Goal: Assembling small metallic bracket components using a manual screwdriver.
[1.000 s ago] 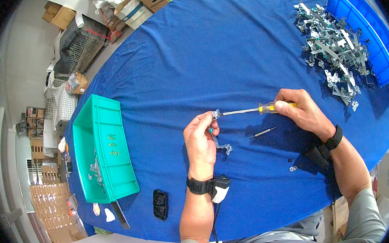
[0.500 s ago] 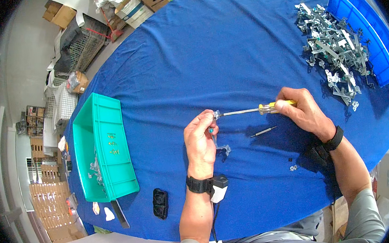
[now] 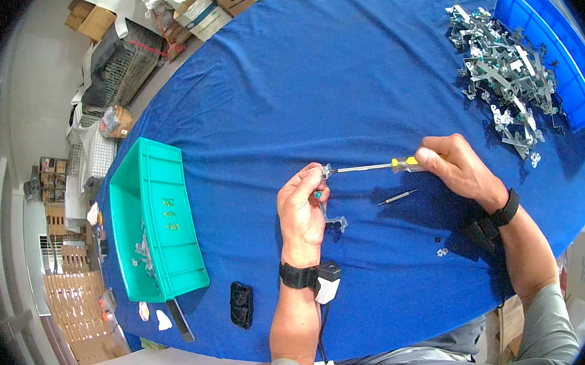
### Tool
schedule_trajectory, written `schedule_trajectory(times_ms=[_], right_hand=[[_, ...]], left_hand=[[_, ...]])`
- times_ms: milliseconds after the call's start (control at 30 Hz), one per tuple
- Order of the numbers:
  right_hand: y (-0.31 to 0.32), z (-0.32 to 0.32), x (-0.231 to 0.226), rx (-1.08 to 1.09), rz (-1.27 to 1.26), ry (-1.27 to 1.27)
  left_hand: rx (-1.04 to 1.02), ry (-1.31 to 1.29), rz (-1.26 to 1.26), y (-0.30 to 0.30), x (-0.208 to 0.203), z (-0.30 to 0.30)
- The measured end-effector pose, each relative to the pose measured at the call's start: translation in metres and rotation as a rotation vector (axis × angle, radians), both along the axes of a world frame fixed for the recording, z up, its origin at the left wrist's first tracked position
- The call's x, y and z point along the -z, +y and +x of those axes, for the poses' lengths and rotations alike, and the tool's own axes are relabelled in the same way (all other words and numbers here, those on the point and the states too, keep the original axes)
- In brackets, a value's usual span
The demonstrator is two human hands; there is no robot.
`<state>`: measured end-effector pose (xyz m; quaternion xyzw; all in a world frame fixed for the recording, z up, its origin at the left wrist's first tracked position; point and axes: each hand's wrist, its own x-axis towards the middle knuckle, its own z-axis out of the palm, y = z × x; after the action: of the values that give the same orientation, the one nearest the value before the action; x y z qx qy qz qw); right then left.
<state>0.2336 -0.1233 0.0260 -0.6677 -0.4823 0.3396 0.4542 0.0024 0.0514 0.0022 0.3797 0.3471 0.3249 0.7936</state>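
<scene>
Pinched in my left hand (image 3: 299,206) is a small metal bracket (image 3: 335,221), its thin arm hanging below the fingers with a teal spot near the top. My right hand (image 3: 460,171) grips the end of a screwdriver (image 3: 404,165) with a clear and yellow handle. The shaft runs level to the left, and its tip meets the bracket's upper end at my left fingertips. Whether a screw sits at the tip is too small to tell. Below the shaft, a short silver double-ended bit (image 3: 398,197) lies on the blue cloth (image 3: 285,100).
A green bin (image 3: 174,224) holding some metal parts stands at left. A black tray-like piece (image 3: 241,305) lies near it. At the far right, a heap of metal brackets (image 3: 505,73) rests beside a blue bin (image 3: 551,41). Tiny parts (image 3: 442,252) lie near my right wrist.
My right hand's fingers have shifted on the screwdriver handle, now gripping nearer its end, and the handle has turned. My left hand and the bracket stay nearly in place.
</scene>
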Motion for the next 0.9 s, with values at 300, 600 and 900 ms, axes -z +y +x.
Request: schedule_trajectory(times_ms=[300, 600, 900], right_hand=[[0.004, -0.007, 0.003, 0.071, 0.124, 0.189], [0.002, 0.003, -0.005, -0.012, -0.08, 0.002], [0.003, -0.005, 0.005, 0.112, 0.105, 0.059]], left_hand=[[0.01, -0.027, -0.018, 0.0, 0.001, -0.001], [0.007, -0.009, -0.004, 0.0, 0.0, -0.001], [0.034, -0.025, -0.022, 0.0, -0.001, -0.001]])
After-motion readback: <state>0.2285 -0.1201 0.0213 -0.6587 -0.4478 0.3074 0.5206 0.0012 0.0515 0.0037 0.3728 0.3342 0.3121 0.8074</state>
